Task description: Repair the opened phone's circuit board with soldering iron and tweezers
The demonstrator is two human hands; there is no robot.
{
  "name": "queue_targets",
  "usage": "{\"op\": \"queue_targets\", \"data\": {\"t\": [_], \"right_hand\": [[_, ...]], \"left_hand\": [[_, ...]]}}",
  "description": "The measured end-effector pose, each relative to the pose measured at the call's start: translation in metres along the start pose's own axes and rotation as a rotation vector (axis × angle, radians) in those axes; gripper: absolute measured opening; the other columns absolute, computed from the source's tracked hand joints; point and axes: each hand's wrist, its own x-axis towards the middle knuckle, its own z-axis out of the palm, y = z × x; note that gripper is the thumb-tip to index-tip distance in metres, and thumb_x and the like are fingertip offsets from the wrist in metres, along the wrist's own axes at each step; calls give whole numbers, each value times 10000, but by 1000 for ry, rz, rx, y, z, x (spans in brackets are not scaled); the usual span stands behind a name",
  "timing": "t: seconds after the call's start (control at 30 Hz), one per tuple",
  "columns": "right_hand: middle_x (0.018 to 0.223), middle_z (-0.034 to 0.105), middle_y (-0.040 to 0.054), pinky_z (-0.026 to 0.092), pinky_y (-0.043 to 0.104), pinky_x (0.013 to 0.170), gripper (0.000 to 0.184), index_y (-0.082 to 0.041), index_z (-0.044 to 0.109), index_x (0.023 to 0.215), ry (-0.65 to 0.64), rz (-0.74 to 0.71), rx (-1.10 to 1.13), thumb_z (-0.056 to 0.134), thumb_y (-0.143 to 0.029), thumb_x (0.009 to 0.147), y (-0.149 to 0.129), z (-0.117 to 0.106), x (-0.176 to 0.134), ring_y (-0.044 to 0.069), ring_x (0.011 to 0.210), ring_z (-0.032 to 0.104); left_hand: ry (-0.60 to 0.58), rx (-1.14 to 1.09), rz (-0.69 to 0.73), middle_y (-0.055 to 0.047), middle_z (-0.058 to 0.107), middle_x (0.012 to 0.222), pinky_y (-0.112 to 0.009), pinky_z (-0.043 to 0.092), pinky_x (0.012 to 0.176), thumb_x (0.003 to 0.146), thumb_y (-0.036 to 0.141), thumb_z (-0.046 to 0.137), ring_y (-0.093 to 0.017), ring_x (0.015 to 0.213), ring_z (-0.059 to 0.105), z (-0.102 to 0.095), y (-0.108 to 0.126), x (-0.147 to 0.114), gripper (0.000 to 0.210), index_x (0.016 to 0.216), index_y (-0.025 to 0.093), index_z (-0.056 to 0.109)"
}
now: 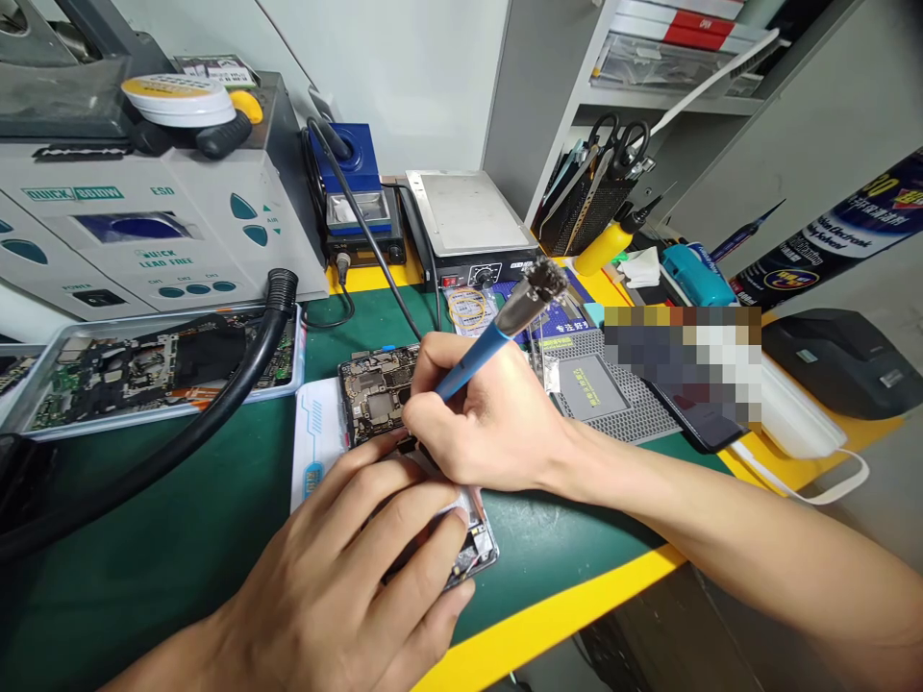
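Observation:
An opened phone [379,396] lies on the bench with its circuit board showing at the upper end. My left hand [361,557] is laid across its lower half, fingers over the body and thumb by the near edge, holding it in place. Between the thumb and fingers of my right hand [490,423] is a blue-handled brush [480,358], gripped like a pen. Its metal ferrule and bristles point up and away from the phone. The handle's lower tip is hidden behind my fingers, so contact with the board cannot be seen.
A hot-air station [144,240] stands at left; its black hose [237,394] crosses the green mat [237,500]. Left of the phone sits a tray of boards [165,370]. Behind are a soldering-iron stand [353,168] and heating plate [472,216]; at right, a yellow bottle [604,248] and a dark phone [703,413].

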Motion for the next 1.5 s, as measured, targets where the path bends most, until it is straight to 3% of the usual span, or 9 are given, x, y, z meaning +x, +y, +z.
{"op": "queue_targets", "data": {"t": [1.5], "right_hand": [[565,498,-46,284,267,497,134,-196,509,626,-14,12,2,504,-175,759,-1,-2,1,97,529,399]], "left_hand": [[8,7,-17,-98,720,1026,-518,443,1046,892,147,677,-299,1024,608,-1,2,1,178,1061,100,706]]}}
